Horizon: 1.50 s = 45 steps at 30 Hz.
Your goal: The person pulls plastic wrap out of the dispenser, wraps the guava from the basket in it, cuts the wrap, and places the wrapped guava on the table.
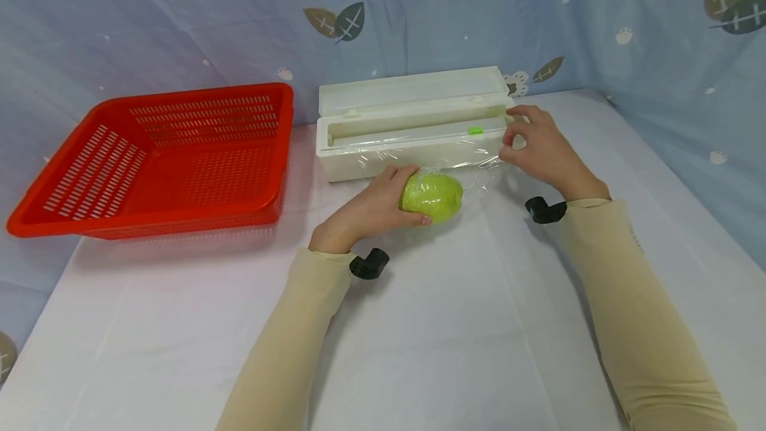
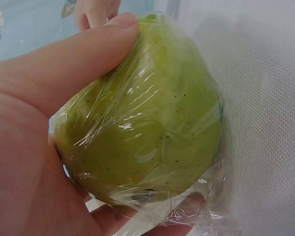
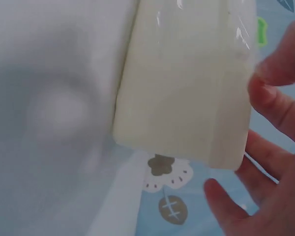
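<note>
My left hand point(image 1: 383, 201) grips a green fruit point(image 1: 432, 197) covered in clear cling film, the thumb across one side and the fingers behind it. In the left wrist view, small dark specks dot the fruit's skin, and crumpled film point(image 2: 201, 209) gathers at its lower side. A sheet of cling film point(image 1: 473, 161) stretches from the fruit to the white cling film box point(image 1: 389, 161), whose lid point(image 1: 413, 93) stands raised. At the box's right end, my right hand point(image 1: 541, 148) pinches the film's edge between thumb and forefinger; its other fingers are spread close to the box's end point(image 3: 226, 157).
A red perforated basket point(image 1: 197, 215) stands on the left of the white-covered table point(image 1: 449, 338). On the box's front strip sits a small bright green tab point(image 1: 475, 130). A blue leaf-print cloth point(image 1: 419, 18) hangs right behind the box and along the right side.
</note>
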Available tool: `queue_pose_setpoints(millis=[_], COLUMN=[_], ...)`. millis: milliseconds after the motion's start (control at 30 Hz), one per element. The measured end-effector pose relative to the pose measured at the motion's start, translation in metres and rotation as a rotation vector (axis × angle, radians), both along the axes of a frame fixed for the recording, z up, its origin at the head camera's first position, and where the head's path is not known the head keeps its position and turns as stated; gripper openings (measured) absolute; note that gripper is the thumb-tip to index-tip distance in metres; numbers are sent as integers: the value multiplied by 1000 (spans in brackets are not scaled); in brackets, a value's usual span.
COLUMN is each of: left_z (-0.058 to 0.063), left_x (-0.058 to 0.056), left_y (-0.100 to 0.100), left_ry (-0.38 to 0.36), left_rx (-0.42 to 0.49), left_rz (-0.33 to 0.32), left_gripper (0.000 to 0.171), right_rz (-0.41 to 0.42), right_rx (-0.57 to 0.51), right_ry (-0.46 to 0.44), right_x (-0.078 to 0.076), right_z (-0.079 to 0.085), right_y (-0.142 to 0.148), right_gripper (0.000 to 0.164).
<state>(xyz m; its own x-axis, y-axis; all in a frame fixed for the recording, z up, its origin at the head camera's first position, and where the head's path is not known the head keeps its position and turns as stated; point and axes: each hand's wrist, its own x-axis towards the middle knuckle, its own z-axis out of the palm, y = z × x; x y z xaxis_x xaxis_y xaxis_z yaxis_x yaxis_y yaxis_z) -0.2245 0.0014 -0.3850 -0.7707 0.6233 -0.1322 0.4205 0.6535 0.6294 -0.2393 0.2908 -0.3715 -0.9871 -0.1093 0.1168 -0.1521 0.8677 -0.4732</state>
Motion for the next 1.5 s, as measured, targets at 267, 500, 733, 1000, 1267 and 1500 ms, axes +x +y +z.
queue_pose_setpoints(millis=[267,500,733,1000,1267,1500], left_z=[1,0,0,0,-1,1], left_x=[0,0,-1,-1,-1,-1], left_y=[1,1,1,2,1,2], left_ry=[4,-7,-1,11,-3,5], left_rx=[-5,-4,-11,-18,-14,-13], left_rz=[4,11,9,6,0,-4], left_gripper=[87,87,87,88,88,87], right_rz=[-2,-27,-62,-69,-47,-56], right_rx=[11,-73,-111,-65,-32,49], right_ry=[-49,-41,201,341,412,478], right_x=[2,2,0,1,3,5], right_z=[4,7,-1,-7,-12,-17], right_y=[1,3,-12,-37,-51,-56], right_gripper=[19,30,33,29,26,24])
